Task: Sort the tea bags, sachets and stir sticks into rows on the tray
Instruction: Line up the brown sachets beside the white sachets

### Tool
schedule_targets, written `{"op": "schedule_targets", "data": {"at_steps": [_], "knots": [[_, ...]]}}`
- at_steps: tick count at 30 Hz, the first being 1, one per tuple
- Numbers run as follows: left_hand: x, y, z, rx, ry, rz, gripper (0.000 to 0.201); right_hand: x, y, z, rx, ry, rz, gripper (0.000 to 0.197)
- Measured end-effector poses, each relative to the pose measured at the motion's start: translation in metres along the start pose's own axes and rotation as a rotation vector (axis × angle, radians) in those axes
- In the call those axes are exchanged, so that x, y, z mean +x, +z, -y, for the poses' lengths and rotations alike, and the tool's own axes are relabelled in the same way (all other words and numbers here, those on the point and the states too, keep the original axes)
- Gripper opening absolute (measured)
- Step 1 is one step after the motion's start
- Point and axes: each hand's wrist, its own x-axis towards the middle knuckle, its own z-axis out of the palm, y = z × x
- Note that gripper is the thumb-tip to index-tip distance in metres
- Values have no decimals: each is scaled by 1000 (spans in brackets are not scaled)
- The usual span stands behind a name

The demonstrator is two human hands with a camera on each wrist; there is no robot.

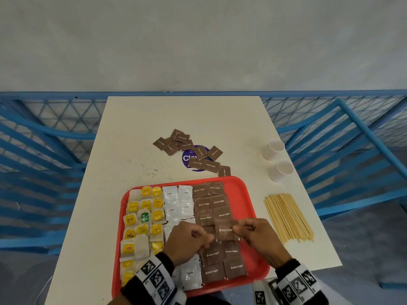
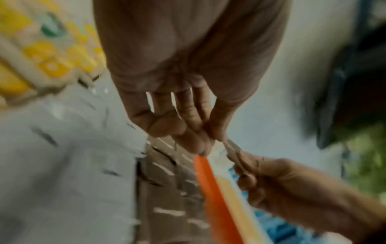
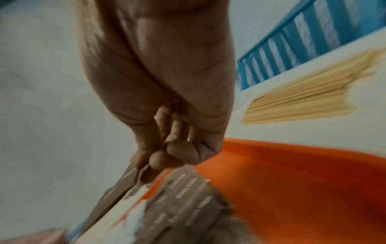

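A red tray (image 1: 248, 194) holds yellow tea bags (image 1: 143, 216) on the left, white coffee sachets (image 1: 176, 203) in the middle and brown sugar sachets (image 1: 211, 203) on the right. Both hands hover over the tray's near right part. My right hand (image 1: 236, 230) pinches the right edge of a brown sugar sachet (image 1: 225, 233), and my left hand (image 1: 208, 239) pinches its left edge with curled fingers. The left wrist view shows the held sachet (image 2: 231, 148) stretched between both hands. Blur in the right wrist view hides whether one or two held sachets (image 3: 121, 184) are there.
Several loose brown sugar sachets (image 1: 189, 150) lie on the cream table beyond the tray, partly over a purple sticker (image 1: 187, 159). A bundle of wooden stir sticks (image 1: 288, 216) lies right of the tray. Two white paper cups (image 1: 274, 148) stand near the right edge. Blue railings surround the table.
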Motion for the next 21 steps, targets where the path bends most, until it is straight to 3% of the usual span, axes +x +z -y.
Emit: {"op": "schedule_targets", "data": {"at_steps": [3,8,11,15,21], "knots": [[6,4,14,435,76,-16,26,2,-10,-29,-118,102,43,24],[13,25,18,820,218,102,33,4,-5,-49,-218,158,53,31],[17,31,21,931,311,175,24,9,-1,-59,-294,169,23,26],[18,35,25,1035,335,247,32,11,4,-60,-345,160,-33,22],[17,33,28,960,364,225,37,6,1,-52,-391,134,-96,20]]}}
